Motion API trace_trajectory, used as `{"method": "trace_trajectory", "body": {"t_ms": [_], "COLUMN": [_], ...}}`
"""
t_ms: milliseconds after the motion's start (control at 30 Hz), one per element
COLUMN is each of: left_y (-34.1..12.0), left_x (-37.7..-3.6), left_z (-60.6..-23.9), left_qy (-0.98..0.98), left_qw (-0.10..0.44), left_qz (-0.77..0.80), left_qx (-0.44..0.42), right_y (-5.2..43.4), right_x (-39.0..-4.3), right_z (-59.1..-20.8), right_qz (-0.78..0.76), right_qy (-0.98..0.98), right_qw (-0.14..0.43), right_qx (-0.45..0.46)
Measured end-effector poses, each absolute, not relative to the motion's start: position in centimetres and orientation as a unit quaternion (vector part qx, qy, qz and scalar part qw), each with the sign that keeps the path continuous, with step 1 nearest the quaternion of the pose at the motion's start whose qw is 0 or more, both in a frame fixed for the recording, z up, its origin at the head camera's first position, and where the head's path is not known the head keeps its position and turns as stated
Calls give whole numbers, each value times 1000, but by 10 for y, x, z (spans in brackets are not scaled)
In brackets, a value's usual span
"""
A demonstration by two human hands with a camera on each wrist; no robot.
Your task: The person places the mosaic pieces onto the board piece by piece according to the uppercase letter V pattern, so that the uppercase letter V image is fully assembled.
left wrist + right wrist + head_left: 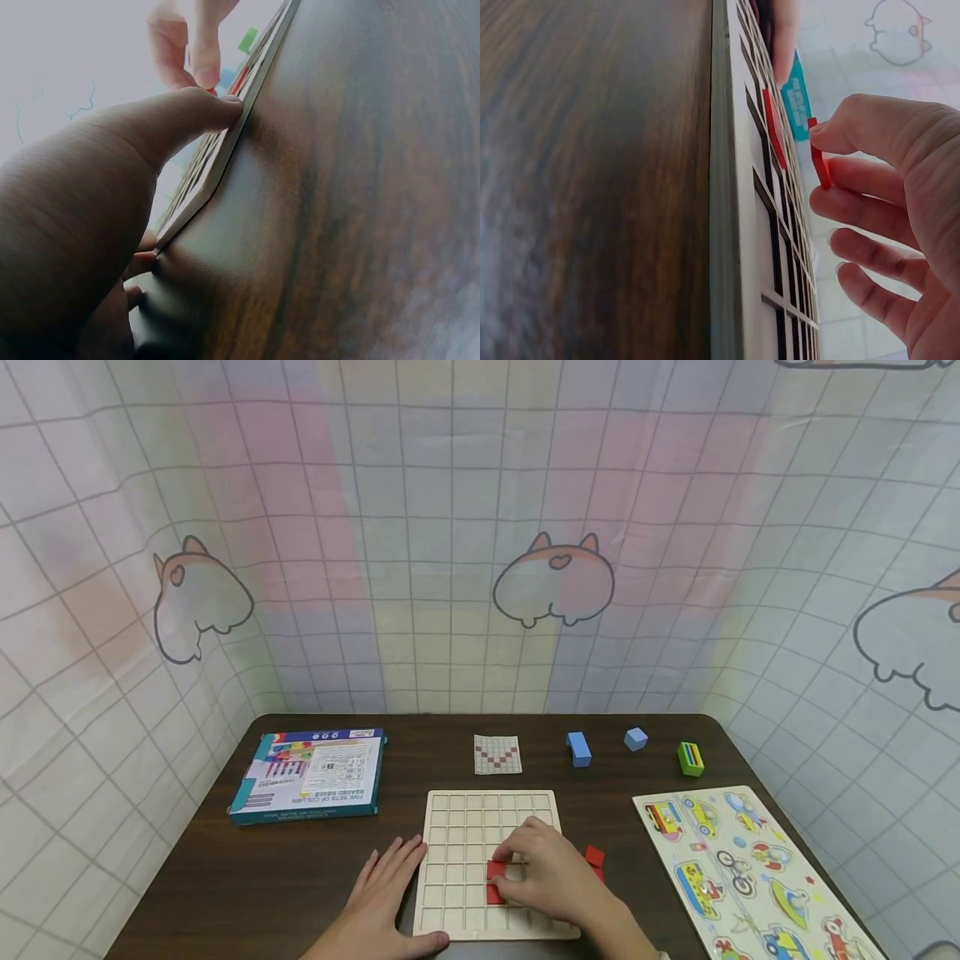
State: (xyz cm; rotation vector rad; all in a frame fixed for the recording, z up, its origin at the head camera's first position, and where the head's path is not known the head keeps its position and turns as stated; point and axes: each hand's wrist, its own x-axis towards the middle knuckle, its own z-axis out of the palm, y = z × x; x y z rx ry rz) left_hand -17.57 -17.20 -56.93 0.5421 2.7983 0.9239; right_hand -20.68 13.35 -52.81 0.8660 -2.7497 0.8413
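A pale wooden grid board point(455, 897) lies on the dark table, its squares bounded by raised ridges. My right hand point(546, 872) is over its right half and pinches a red square tile point(818, 154) between thumb and fingers, held above the grid in the right wrist view. Another red tile point(775, 129) sits in a cell of the board, just nearer me than the held one. My left hand point(382, 902) lies flat with spread fingers at the board's left edge, its thumb point(217, 110) on the near edge. More red tiles point(595, 857) lie right of the board, partly hidden by my right hand.
Beyond the board lies a small pattern card point(497, 755). A boxed set point(311, 775) is at the back left. Blue blocks point(578, 749) and a green striped block point(691, 759) stand at the back right, behind a vehicle puzzle board point(742, 868). Patterned curtains point(465, 668) surround the table.
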Motion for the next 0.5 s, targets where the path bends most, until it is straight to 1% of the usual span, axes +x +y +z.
{"method": "trace_trajectory", "body": {"t_ms": [267, 500], "left_y": [-172, -172], "left_x": [-176, -177], "left_z": [-569, -569], "left_qy": [932, 932], "left_qw": [66, 79], "left_qz": [306, 306], "left_qx": [185, 178], "right_y": [126, 116], "right_x": [-209, -214], "right_z": [-530, -536], "right_qz": [277, 274], "right_qy": [-911, -906], "right_qw": [67, 74], "right_qx": [296, 314]}}
